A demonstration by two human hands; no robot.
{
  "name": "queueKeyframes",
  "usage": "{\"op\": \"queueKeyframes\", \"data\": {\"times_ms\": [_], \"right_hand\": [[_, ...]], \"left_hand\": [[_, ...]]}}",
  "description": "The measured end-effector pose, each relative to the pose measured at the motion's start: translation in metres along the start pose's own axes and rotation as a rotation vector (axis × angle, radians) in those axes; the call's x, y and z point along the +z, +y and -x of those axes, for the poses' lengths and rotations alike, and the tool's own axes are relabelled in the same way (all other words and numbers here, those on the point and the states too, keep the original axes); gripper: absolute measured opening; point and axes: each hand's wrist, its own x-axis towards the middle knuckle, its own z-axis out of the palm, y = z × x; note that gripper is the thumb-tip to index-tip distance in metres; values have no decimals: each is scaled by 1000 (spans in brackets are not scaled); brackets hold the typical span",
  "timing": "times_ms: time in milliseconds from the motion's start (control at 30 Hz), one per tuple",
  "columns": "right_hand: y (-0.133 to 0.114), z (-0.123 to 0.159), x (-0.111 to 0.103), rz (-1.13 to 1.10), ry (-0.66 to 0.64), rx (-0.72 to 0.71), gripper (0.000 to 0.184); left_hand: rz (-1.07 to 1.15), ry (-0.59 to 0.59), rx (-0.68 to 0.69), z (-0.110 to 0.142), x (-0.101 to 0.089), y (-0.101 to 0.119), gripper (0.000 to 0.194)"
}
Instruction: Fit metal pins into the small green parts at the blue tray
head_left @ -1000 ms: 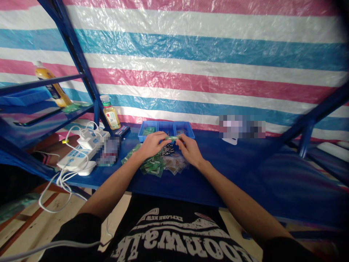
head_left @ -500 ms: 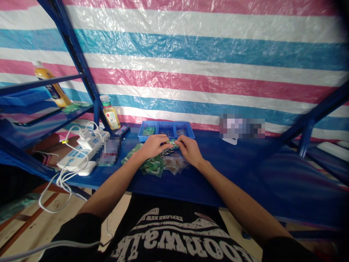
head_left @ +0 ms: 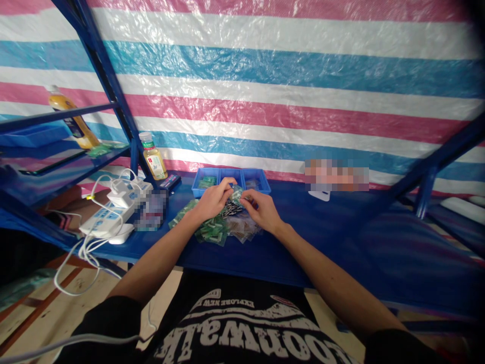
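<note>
Between my two hands is a small clear plastic bag point(head_left: 236, 193) with something greenish in it. The fingers of my left hand point(head_left: 216, 198) pinch its left side, and those of my right hand point(head_left: 260, 207) close on its right edge. Below them lies a pile of small dark and silvery metal pieces point(head_left: 234, 209). Green packets point(head_left: 212, 230) are heaped under and in front of my left wrist. Clear bags with brownish contents point(head_left: 242, 227) lie near my right wrist. Just behind my hands stands a blue tray point(head_left: 197, 191) with three compartments.
A power strip point(head_left: 100, 215) with tangled white cables lies at the left, near a bottle of yellow liquid point(head_left: 154, 159) and a dark box point(head_left: 170, 183). Blue metal posts point(head_left: 113, 91) frame the blue table point(head_left: 314, 232). A white card-like piece point(head_left: 320, 195) lies at the back right.
The small bag between my hands has tilted up and shows more of its face. My left fingers have lifted and bent; my right hand has shifted slightly down.
</note>
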Motion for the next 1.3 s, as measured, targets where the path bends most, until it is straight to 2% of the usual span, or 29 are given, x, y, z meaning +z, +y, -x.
{"op": "queueKeyframes", "data": {"times_ms": [100, 200, 333, 400, 467, 600, 667, 767, 900, 967, 1033, 1167, 1233, 1300], "right_hand": [[-2, -1, 0, -75, -21, 66, 20], [-3, -3, -1, -255, -81, 155, 27], [-4, -5, -5, -530, -309, 245, 35], [-5, -7, -7, -601, -380, 275, 36], [-5, -8, -7, -644, -357, 311, 37], [0, -12, -6, -705, -150, 368, 40], [4, -13, -5, -707, -95, 375, 40], [7, -11, -5, -704, -150, 378, 38], [1, -8, -7, -758, -372, 356, 34], [-3, -7, -8, -797, -455, 346, 33], [-6, -7, -9, -834, -466, 346, 35], [-4, -8, -8, -857, -326, 356, 42], [-1, -9, -6, -851, -239, 365, 44], [3, -11, -5, -833, -142, 376, 45]], "left_hand": [[-16, -7, -40, 0, -4, 4, 28], [-28, 43, -72, 0, -8, 7, 28], [-51, 144, -118, 1, -10, 6, 29], [-50, 168, -138, 1, -10, 4, 29], [-43, 181, -149, 1, -10, 2, 30], [-23, 214, -154, 2, -9, 1, 30], [-15, 222, -152, 2, -8, 1, 30], [-16, 224, -149, 2, -7, 1, 30], [-21, 247, -151, 1, -9, 1, 31], [-23, 214, -143, 0, -12, 0, 34], [-25, 114, -111, -1, -13, 1, 37], [-30, -114, -19, -2, -10, 3, 49], [-20, -150, 0, -2, -6, 3, 49], [-11, -122, 6, -3, -3, 1, 45]]}}
